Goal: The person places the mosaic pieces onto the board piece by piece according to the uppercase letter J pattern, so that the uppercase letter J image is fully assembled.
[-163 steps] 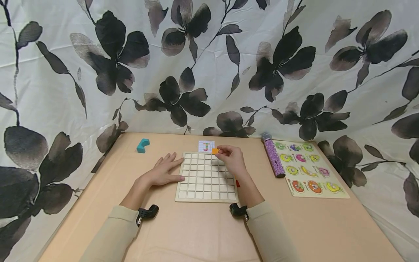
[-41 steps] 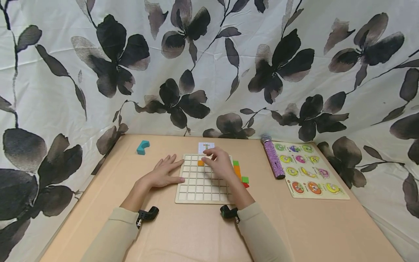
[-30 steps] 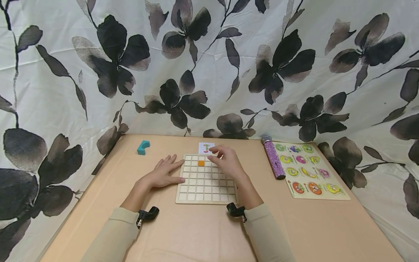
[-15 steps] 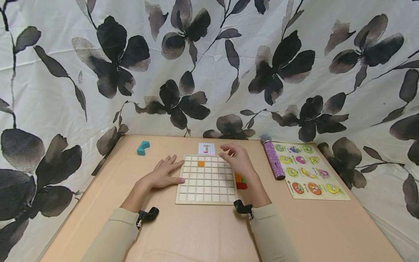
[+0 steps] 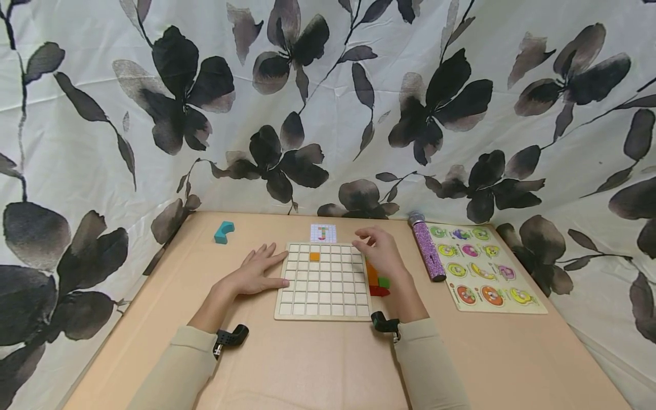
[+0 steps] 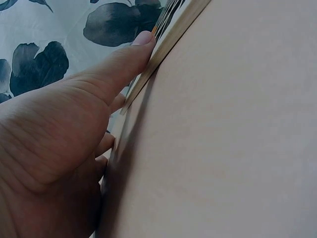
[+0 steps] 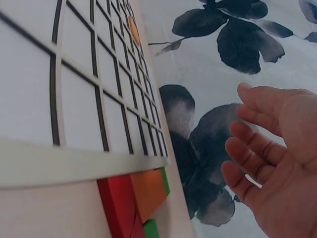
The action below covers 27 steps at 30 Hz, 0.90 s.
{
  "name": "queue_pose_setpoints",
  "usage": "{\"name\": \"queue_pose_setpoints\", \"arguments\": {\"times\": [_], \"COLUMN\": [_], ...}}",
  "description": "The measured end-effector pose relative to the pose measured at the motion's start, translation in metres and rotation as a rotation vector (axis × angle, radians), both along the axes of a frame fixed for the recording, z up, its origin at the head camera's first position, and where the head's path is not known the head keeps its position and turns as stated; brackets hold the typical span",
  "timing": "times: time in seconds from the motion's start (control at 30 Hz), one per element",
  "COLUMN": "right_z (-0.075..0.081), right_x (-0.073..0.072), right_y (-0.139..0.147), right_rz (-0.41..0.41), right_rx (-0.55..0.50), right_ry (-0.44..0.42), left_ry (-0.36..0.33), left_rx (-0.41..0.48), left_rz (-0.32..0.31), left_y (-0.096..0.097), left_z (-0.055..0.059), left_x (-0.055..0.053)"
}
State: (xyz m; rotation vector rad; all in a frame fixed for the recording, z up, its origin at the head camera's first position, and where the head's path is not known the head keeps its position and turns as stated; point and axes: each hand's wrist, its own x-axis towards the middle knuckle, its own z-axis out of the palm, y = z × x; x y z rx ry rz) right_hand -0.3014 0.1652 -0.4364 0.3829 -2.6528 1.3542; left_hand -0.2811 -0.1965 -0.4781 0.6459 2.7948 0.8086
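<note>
A wooden grid board [image 5: 324, 293] with white square cells lies on the table. One orange square block [image 5: 315, 257] sits in a cell of its second row from the far side. At the board's left edge my left hand [image 5: 252, 275] lies with spread fingers, its thumb on the rim. My right hand [image 5: 381, 250] hovers past the far right corner, fingers loosely bent and holding nothing. Beneath it, along the board's right side, are a red block [image 5: 379, 291], an orange block [image 7: 148, 193] and green blocks [image 5: 383, 282], partly hidden by the hand in the head view.
A printed pattern card [image 5: 323, 233] lies behind the board. A teal notched block [image 5: 223, 232] is at the far left. To the right lie a purple glittery microphone [image 5: 428, 249] and a fruit picture board [image 5: 489, 267]. A floral cloth [image 5: 348, 102] hangs behind the table.
The orange square block, earlier in my right hand, now sits in the grid. My right hand has since drawn back rightward, uncovering the card and board. My left hand has stayed put.
</note>
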Motion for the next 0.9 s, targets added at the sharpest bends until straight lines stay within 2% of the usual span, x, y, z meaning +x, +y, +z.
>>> {"name": "queue_pose_setpoints", "arguments": {"times": [0.27,0.9], "right_z": [-0.010,-0.024], "right_x": [-0.006,-0.012], "right_y": [0.011,0.026], "right_rz": [-0.034,-0.068], "right_rx": [-0.022,0.027], "right_ry": [-0.072,-0.191], "left_ry": [-0.004,-0.004], "left_rx": [0.003,0.007], "left_rz": [0.004,0.001], "left_y": [0.001,0.002], "left_z": [0.002,0.000], "left_x": [0.002,0.001]}}
